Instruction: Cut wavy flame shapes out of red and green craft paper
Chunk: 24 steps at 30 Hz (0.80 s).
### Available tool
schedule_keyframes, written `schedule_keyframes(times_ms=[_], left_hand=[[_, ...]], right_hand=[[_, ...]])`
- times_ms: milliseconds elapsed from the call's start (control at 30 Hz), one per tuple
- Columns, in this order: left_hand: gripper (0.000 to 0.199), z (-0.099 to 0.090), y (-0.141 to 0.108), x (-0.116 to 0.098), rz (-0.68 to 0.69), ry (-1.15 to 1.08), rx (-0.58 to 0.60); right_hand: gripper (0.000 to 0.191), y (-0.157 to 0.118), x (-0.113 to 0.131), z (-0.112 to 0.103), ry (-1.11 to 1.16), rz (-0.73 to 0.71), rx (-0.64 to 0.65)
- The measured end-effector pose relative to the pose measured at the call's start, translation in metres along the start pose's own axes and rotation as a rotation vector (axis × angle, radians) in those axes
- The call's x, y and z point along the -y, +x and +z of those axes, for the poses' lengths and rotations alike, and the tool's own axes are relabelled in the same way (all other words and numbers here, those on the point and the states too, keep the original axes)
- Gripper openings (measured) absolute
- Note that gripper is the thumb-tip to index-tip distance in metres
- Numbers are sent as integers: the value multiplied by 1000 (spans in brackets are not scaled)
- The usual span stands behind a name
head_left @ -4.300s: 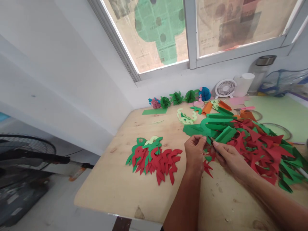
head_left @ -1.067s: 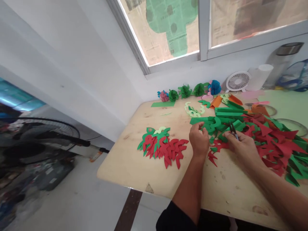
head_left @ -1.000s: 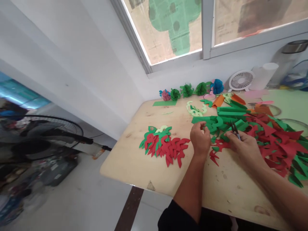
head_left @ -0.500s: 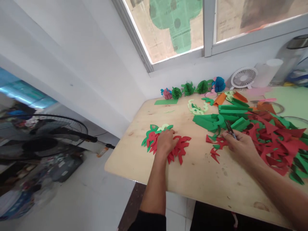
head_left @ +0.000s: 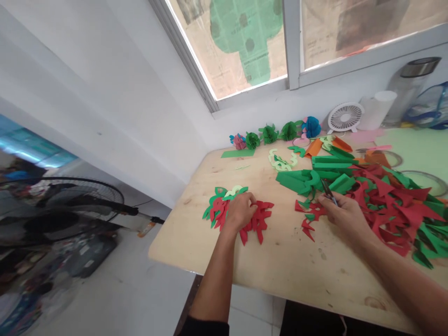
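My left hand (head_left: 241, 210) rests with curled fingers on red paper cutouts (head_left: 259, 218) at the middle left of the table. Whether it grips one of them is hidden. Green cutouts (head_left: 211, 205) and a pale green one (head_left: 234, 191) lie around that hand. My right hand (head_left: 339, 210) is closed on a pair of small scissors (head_left: 328, 190), their tips pointing away from me. Under and beside it lie small red scraps (head_left: 308, 229), folded green paper (head_left: 297, 182) and a large heap of red offcuts (head_left: 388, 210).
Paper pompom figures (head_left: 269, 134) line the wall, with a small white fan (head_left: 346, 116) and a clear bottle (head_left: 408, 93) to their right. A pale green cutout ring (head_left: 283, 165) lies mid-table. A large black fan (head_left: 66, 205) stands left of the table (head_left: 182, 233).
The view has shifted slightly. My left hand's fingers have drawn together over the red cutouts, and a few of these have shifted. My right hand still holds the scissors.
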State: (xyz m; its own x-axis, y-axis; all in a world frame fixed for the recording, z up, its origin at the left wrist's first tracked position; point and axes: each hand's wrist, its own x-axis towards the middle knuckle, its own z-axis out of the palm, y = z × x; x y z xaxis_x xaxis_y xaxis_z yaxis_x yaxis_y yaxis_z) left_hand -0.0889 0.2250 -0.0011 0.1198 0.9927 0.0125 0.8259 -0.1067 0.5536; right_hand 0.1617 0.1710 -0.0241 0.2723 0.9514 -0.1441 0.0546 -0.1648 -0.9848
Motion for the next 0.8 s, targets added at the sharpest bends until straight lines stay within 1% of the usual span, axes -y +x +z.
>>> schedule_keyframes(times_ms=[67,133,167,233,267,300,333,367,433,500,633,700,800], left_hand=[[8,-7,0,-6,17,-51,-9],[3,-7,1,-17,42,-122,8],[2,-4,1,-25,65,-172,37],[6,9,2,-42,137,-392,116],[6,18,3,-50,173,-440,143],[5,28,5,-58,215,-429,181],[6,37,6,-64,254,-368,200],[7,45,8,-69,296,-257,212],[9,56,14,-74,311,-189,226],[16,60,23,-72,302,-121,209],[25,59,48,-63,233,74,93],[29,63,60,-64,257,164,86],[36,72,72,-69,331,290,111]], right_hand=[[27,1,-2,1,34,1,12],[27,2,-6,2,50,2,20],[27,2,-7,3,53,0,26],[26,4,-11,3,62,-17,42],[26,4,-12,4,67,-28,49],[26,5,-13,3,67,-37,49],[26,5,-13,3,61,-40,47],[26,6,-13,2,50,-40,40],[27,6,-12,1,34,-32,25],[28,7,-10,1,42,-24,3],[28,7,-8,1,83,-28,-33],[28,8,-8,2,90,-30,-34],[29,8,-10,2,92,-24,-32]])
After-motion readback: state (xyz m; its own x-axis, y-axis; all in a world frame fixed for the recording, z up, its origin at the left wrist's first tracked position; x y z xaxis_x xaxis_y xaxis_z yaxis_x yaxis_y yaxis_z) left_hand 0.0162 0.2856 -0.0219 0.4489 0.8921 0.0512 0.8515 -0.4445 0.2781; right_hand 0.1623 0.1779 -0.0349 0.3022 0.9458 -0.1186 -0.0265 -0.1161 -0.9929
